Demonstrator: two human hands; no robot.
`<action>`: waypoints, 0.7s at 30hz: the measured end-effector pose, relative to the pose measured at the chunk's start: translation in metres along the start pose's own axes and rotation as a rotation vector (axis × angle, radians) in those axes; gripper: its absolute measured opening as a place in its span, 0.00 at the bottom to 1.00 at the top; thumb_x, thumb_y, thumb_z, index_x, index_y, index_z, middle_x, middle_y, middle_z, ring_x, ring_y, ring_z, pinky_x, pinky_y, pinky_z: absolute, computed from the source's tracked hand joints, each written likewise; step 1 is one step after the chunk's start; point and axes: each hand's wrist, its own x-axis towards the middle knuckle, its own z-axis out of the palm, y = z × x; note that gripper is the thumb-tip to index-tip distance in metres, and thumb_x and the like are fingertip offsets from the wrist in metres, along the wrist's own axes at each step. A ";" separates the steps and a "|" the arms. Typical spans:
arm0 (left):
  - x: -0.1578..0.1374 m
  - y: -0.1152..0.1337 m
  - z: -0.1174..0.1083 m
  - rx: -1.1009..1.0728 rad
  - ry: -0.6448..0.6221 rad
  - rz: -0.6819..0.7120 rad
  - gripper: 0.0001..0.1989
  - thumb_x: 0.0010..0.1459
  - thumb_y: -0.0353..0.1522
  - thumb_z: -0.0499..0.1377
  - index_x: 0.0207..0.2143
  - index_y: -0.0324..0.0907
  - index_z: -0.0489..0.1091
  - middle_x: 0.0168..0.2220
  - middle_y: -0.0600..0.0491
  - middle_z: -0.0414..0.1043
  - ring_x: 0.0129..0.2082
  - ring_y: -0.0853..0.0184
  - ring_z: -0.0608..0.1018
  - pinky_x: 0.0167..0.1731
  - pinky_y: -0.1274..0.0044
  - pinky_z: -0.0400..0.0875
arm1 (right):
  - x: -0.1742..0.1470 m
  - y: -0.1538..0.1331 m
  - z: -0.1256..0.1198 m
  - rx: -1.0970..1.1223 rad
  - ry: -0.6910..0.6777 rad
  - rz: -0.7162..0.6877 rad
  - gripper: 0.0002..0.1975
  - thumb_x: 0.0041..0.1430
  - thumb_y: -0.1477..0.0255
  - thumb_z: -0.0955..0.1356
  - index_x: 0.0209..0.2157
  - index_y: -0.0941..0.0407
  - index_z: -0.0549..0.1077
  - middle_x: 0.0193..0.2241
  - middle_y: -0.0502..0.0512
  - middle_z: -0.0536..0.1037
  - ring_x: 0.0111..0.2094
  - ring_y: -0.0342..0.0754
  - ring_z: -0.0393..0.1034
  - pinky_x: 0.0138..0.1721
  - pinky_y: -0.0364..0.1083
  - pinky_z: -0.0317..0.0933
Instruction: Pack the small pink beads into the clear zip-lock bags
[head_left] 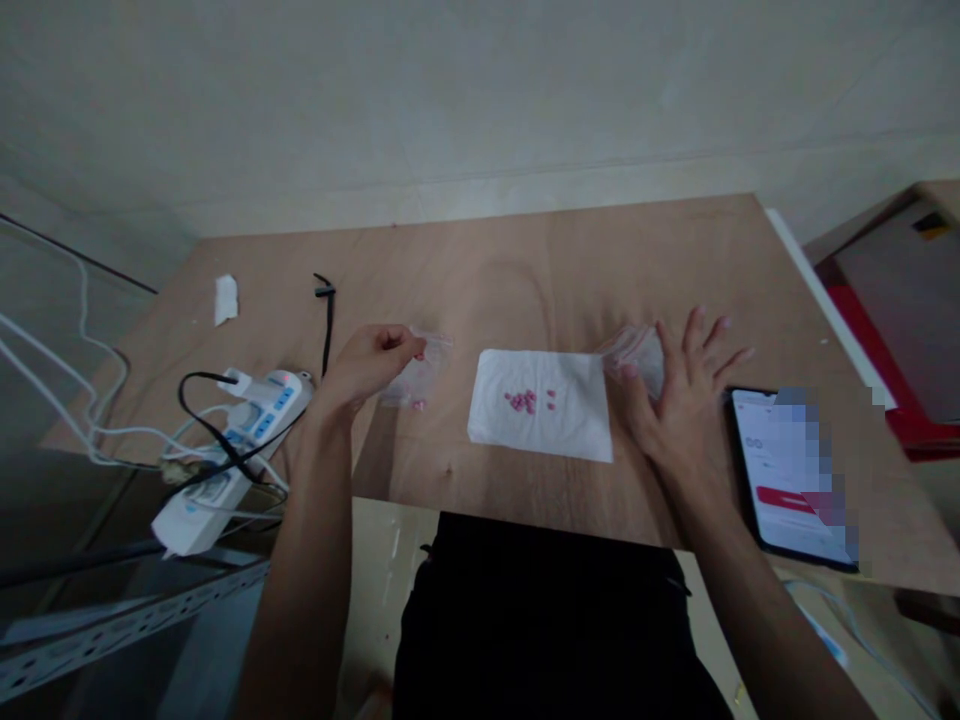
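Note:
My left hand point(384, 358) is closed in a pinch, with a small red piece point(420, 355) showing at the fingertips. Under it lies a small clear zip bag point(429, 380), with a few pinkish-red pieces point(418, 405) at its lower edge; I cannot tell if they are inside. My right hand point(679, 385) is open, fingers spread, beside several clear zip bags point(637, 350) that its thumb seems to touch. Between the hands, a white paper sheet point(540, 435) bears a cluster of small pinkish-red pieces point(523, 402) and a few set apart to the right point(551, 400).
A white power strip point(199, 515) with plugs and tangled cables sits at the table's left edge. A black cable tie or strap point(328, 320) and a white scrap point(226, 299) lie further back. To the right is a lit phone point(780, 480). A wall rises behind the wooden table point(480, 260).

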 end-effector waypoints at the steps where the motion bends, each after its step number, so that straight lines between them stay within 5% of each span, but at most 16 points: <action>1: -0.005 0.006 -0.001 -0.040 -0.007 0.057 0.13 0.54 0.32 0.57 0.17 0.41 0.66 0.15 0.60 0.55 0.16 0.75 0.57 0.19 0.79 0.48 | 0.002 -0.011 -0.006 0.047 0.035 -0.012 0.27 0.66 0.59 0.60 0.61 0.59 0.64 0.67 0.68 0.54 0.70 0.67 0.40 0.63 0.74 0.35; 3: -0.014 0.021 0.000 -0.116 -0.036 0.172 0.14 0.55 0.34 0.58 0.18 0.40 0.66 0.15 0.60 0.55 0.16 0.75 0.57 0.18 0.79 0.47 | 0.010 -0.039 -0.016 0.228 0.082 0.010 0.19 0.66 0.61 0.62 0.51 0.54 0.73 0.56 0.64 0.73 0.59 0.60 0.65 0.58 0.65 0.57; 5: -0.020 0.037 0.007 -0.170 -0.093 0.259 0.14 0.56 0.37 0.58 0.20 0.41 0.67 0.15 0.61 0.55 0.16 0.76 0.56 0.17 0.79 0.46 | 0.022 -0.069 -0.021 0.446 0.026 0.043 0.15 0.65 0.60 0.64 0.38 0.54 0.78 0.37 0.58 0.82 0.40 0.52 0.77 0.43 0.54 0.68; 9: -0.026 0.064 0.028 -0.252 -0.176 0.440 0.15 0.57 0.37 0.60 0.20 0.41 0.64 0.17 0.60 0.57 0.17 0.75 0.58 0.18 0.79 0.49 | 0.045 -0.112 -0.019 0.866 -0.258 0.107 0.13 0.58 0.60 0.70 0.34 0.54 0.80 0.30 0.52 0.81 0.28 0.44 0.73 0.28 0.44 0.66; 12: -0.033 0.067 0.049 -0.400 -0.139 0.471 0.16 0.60 0.37 0.58 0.21 0.41 0.61 0.18 0.60 0.56 0.19 0.75 0.59 0.20 0.80 0.52 | 0.047 -0.118 -0.015 1.008 -0.351 0.196 0.12 0.51 0.61 0.74 0.33 0.55 0.80 0.23 0.49 0.79 0.23 0.42 0.70 0.24 0.42 0.63; 21: -0.058 0.038 0.102 -0.452 -0.244 0.336 0.16 0.67 0.39 0.46 0.27 0.43 0.58 0.22 0.60 0.55 0.23 0.73 0.61 0.25 0.77 0.56 | 0.011 -0.086 -0.026 0.844 -0.426 0.232 0.07 0.54 0.68 0.71 0.29 0.55 0.82 0.25 0.52 0.82 0.27 0.46 0.76 0.31 0.45 0.70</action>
